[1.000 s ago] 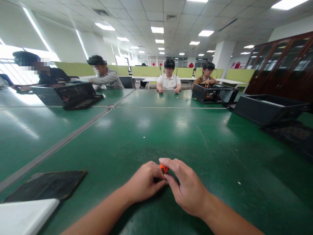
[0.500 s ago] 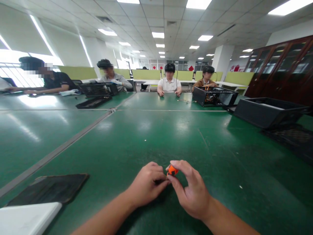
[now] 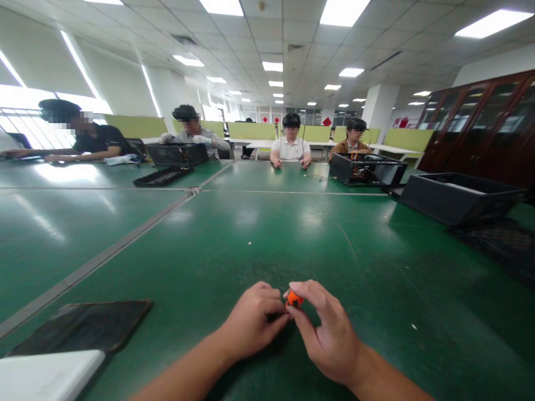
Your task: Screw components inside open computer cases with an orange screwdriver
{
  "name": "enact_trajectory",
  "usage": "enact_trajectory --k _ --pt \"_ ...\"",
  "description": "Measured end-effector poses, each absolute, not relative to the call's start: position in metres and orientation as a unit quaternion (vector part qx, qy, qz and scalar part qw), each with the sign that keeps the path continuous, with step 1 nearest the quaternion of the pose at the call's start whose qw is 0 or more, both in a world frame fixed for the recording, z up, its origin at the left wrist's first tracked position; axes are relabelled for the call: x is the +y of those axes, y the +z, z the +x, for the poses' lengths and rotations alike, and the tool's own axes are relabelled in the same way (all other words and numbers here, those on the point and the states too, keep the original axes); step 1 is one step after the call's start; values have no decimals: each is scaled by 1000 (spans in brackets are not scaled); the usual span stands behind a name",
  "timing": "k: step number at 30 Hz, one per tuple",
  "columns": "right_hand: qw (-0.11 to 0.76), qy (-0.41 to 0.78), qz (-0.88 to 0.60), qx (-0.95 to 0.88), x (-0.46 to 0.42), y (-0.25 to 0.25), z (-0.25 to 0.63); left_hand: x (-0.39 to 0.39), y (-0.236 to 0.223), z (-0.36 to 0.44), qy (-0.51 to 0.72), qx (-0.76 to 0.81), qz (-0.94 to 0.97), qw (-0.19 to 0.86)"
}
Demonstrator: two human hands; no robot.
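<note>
Down between eight and nine o'clock from the hands I see a white panel (image 3: 45, 373), with a dark mat (image 3: 92, 326) at nine, both off to the side, perhaps for elbow room. The left hand (image 3: 257, 317) is curled, seemingly as a brace; whether it grips anything, I can't tell. Just at its three o'clock, the right hand (image 3: 328, 328) pinches a small orange-and-black piece (image 3: 295, 298) between thumb and fingertips, likely because it's so little. A black case (image 3: 447, 200) sits well apart, at two.
</note>
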State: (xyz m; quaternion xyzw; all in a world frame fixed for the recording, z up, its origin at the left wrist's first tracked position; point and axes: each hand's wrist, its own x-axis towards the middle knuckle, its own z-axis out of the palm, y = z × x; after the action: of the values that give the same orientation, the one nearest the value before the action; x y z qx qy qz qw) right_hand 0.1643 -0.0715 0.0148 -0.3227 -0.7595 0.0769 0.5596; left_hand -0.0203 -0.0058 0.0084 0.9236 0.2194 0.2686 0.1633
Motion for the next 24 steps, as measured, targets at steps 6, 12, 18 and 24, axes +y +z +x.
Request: enact_trajectory --k 6,12,18,24 --pt "530 98 -345 -768 -71 12 164 -4 8 -22 210 222 931 199" --pt "530 108 -326 -776 -70 12 164 -3 2 -22 219 219 933 184" --pt "561 90 -317 -760 -72 14 165 -6 10 -21 249 225 926 175" --pt "538 105 -329 -769 -71 13 165 -5 6 -22 215 233 926 203"
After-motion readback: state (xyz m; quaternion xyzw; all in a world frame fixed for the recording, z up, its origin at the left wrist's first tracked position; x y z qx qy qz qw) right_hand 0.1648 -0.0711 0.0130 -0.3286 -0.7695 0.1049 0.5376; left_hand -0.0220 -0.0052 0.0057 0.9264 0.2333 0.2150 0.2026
